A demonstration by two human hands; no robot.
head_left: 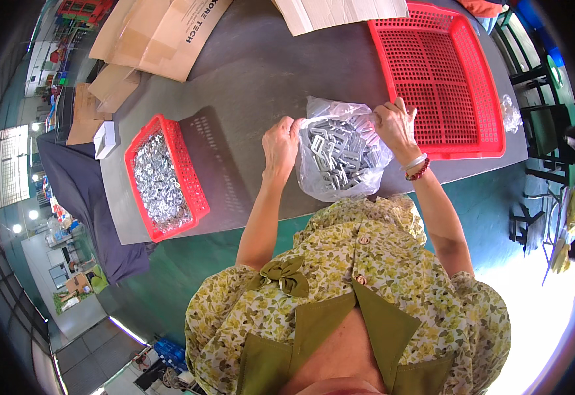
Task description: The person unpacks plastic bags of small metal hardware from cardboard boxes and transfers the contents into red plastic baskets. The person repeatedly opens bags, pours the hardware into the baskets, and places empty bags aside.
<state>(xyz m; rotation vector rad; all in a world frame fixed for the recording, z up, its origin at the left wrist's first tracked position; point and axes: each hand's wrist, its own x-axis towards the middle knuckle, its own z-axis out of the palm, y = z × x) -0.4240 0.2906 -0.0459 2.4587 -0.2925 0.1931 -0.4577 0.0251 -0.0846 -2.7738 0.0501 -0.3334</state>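
Your left hand and right hand clamp the rim of the plastic bag; if either grip, hard to judge here, slips, metal pieces inside the bag may spill.

Our bare forearms slant inward across the near edge of the table — our left hand and right hand sit apart, closer to that edge than the far one, knuckles up, both gripping with fingers curled.

Green floor, bright left-side window
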